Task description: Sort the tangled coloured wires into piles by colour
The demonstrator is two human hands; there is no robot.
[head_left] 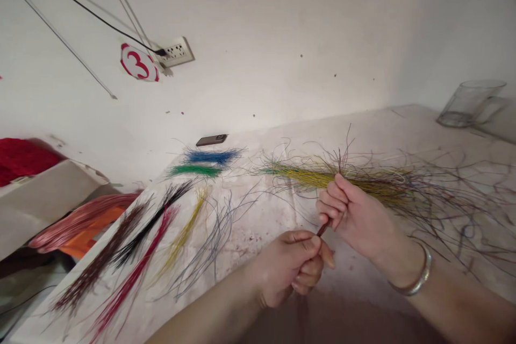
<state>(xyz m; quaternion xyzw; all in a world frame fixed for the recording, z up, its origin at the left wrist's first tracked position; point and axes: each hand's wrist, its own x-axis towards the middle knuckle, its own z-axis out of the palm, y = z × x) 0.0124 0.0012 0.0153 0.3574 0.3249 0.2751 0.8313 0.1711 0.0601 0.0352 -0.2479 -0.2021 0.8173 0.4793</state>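
A white wall [282,27] rises behind a bench [355,134] covered in a stained white sheet; a large tangled bunch of yellow-green wires [322,177] spreads across the bench, and separate bunches of maroon wires [100,258], black wires [153,220], red wires [137,263] and yellow wires [185,231] lie fanned out on its left side. Above the yellow-green bunch, the forearms angle in from the lower corners; the left hand [290,269] and the right hand [355,215] meet over the sheet, both holding a dark red wire bundle [323,228]; the fingers [308,274] of the left hand curl shut around its lower end, and the right hand's grip closes on its upper end; a silver bangle [419,274] circles the right wrist.
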